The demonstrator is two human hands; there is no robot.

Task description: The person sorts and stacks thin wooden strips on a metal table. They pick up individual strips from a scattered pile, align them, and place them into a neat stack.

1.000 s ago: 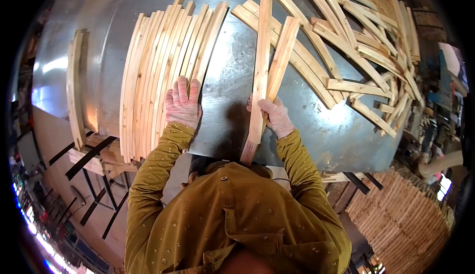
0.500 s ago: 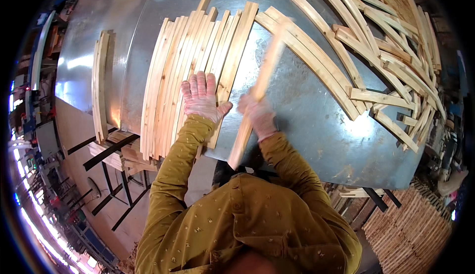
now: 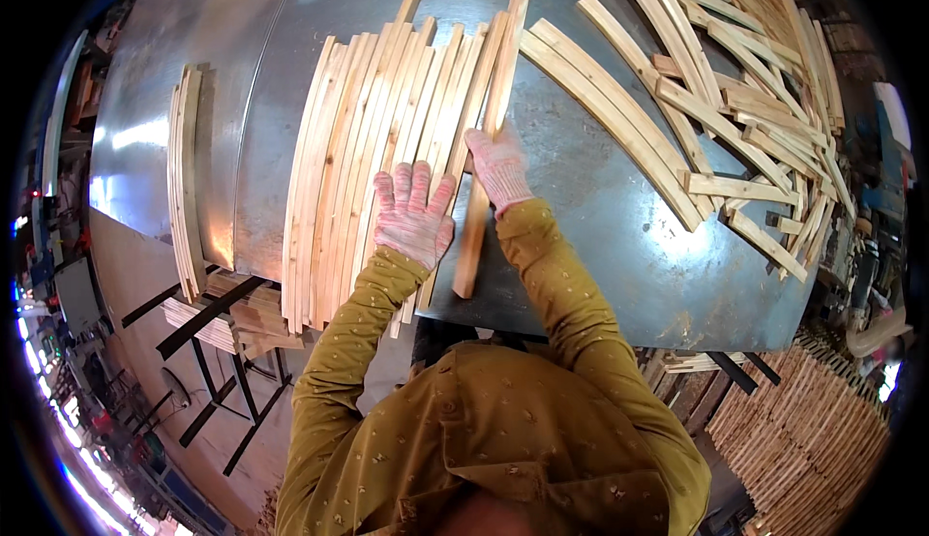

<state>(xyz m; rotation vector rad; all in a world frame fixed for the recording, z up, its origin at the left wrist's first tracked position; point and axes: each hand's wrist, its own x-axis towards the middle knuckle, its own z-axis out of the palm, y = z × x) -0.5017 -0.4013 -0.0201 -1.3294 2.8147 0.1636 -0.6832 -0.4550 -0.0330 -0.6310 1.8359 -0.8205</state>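
Observation:
A row of long wooden strips (image 3: 334, 159) lies side by side on the metal table, their lengths running away from me. My left hand (image 3: 414, 217), in a pale glove with reddish fingers, rests flat with fingers apart on the right part of this row. My right hand (image 3: 499, 164), gloved alike, grips a single wooden strip (image 3: 471, 246) around its middle. That strip stands close along the right edge of the row, its far end touching or nearly touching the outermost strip. The right fingers are partly hidden behind the wood.
Two curved strips (image 3: 619, 120) lie to the right of my right hand. Beyond them is a jumbled pile of wooden pieces (image 3: 764, 101). A small bundle of strips (image 3: 184, 178) lies at the left of the metal table (image 3: 590, 275). Stacked wood (image 3: 803, 430) stands below right.
My right hand has brought its strip leftward and forward, turning it alongside the row. My left hand stays flat on the strips, slightly nearer to me and to the right.

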